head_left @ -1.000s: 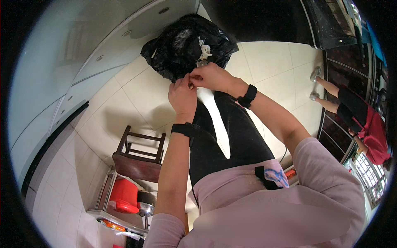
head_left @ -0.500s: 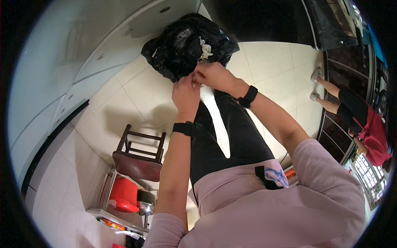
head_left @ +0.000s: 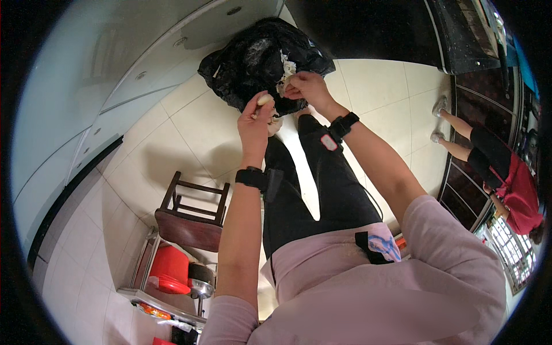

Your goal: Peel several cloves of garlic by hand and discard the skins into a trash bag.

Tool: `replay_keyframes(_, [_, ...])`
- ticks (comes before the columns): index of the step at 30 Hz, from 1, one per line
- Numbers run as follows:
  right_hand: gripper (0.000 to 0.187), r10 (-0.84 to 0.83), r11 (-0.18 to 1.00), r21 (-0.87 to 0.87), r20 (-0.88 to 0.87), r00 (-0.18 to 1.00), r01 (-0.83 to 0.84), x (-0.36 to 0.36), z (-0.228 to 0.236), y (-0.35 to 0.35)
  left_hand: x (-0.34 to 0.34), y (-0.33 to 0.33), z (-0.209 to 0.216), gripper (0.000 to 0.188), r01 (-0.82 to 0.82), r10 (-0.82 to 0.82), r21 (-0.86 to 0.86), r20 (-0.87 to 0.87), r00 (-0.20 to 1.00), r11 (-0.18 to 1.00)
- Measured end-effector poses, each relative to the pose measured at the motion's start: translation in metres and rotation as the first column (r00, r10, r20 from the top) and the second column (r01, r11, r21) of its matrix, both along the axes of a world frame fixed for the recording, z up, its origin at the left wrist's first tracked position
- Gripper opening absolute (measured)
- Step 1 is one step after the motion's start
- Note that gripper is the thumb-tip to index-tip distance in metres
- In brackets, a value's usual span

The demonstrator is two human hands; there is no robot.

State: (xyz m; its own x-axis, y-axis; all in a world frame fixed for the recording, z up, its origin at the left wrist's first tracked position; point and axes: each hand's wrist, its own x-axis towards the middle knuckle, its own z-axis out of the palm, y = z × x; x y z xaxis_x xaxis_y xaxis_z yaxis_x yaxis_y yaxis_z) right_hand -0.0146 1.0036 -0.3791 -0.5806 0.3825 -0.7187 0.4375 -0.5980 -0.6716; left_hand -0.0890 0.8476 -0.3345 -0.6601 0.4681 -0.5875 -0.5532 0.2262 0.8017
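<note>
A black plastic bag (head_left: 238, 69) lies open on the floor ahead of me, with pale, papery scraps (head_left: 287, 62) on its right part. At its near edge, my left hand (head_left: 254, 123) is closed around a small, smooth, pale oval that looks like a peeled garlic clove (head_left: 264, 99). My right hand (head_left: 309, 89), a little farther off to the right, pinches a thin, pale piece of peel (head_left: 283, 87) over the bag. Its fingertips are bent together and partly hide that piece. The two hands are apart.
A dark wooden stool (head_left: 190, 227) stands to my left, near a rack with a red plastic bin (head_left: 171, 267) and a metal pot (head_left: 200, 283). Pale cabinets (head_left: 86, 98) line the left side. At far right is another person in a red top (head_left: 520, 190).
My hands were together at the bag's near edge and have separated. The right one has moved up and right with the peel; the pale clove now shows in my left.
</note>
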Motion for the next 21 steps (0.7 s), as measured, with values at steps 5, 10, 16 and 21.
replay_keyframes(5, [0.024, 0.104, 0.960, 0.259, 0.017, 0.994, -0.104, -0.004, -0.025, 0.011, 0.000, 0.003, 0.000, 0.027, 0.044, -0.044, 0.002, -0.030, 0.999, 0.999])
replay_keyframes(10, [0.029, 0.211, 0.922, 0.331, 0.011, 0.977, -0.203, -0.011, -0.006, -0.003, 0.001, -0.002, -0.010, 0.029, 0.092, -0.100, -0.093, -0.077, 0.992, 0.991])
replay_keyframes(16, [0.029, 0.592, 0.708, 0.500, -0.033, 0.806, -0.499, -0.013, 0.056, -0.028, -0.002, -0.014, -0.019, 0.032, 0.184, -0.289, -0.328, -0.307, 0.907, 0.927])
replay_keyframes(21, [0.027, 0.506, 0.746, 0.502, -0.001, 0.863, -0.437, -0.006, 0.050, -0.029, 0.004, -0.003, -0.013, 0.032, 0.154, -0.267, -0.323, -0.341, 0.902, 0.934])
